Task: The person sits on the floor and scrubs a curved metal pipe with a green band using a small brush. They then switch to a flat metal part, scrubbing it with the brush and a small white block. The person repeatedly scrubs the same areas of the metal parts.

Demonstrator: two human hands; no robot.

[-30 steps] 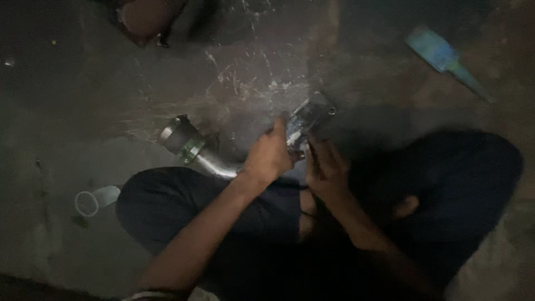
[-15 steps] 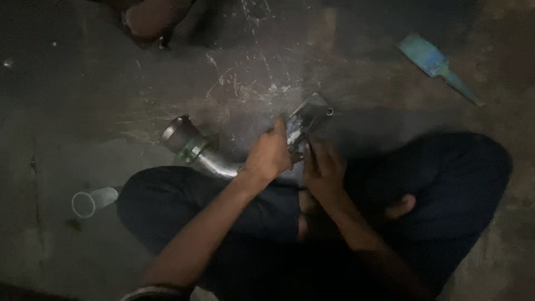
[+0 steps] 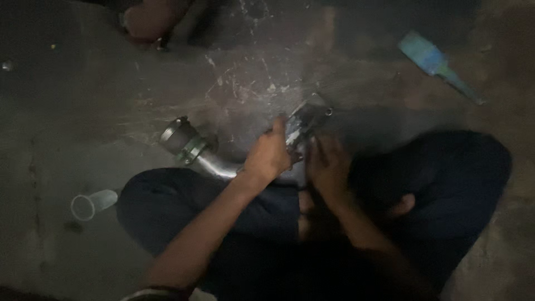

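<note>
Left hand (image 3: pixel 269 156): grip closed on the bent metal pipe (image 3: pixel 195 151).
Right hand (image 3: pixel 327 166): on the pipe's flange (image 3: pixel 309 117); grip unclear.
Room: bare floor (image 3: pixel 83 111) beyond the flange.

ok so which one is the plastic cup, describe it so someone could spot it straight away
Start at the person's dark-trousered knee on the left side of the concrete floor. Just left of it, the cup lies on its side, round open mouth facing left. It is clear and pale, unlike the curved metal pipe above it.

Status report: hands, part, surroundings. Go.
Left hand and right hand both gripping the flanged end of the bent metal pipe. Plastic cup lying left; blue brush far right.
</note>
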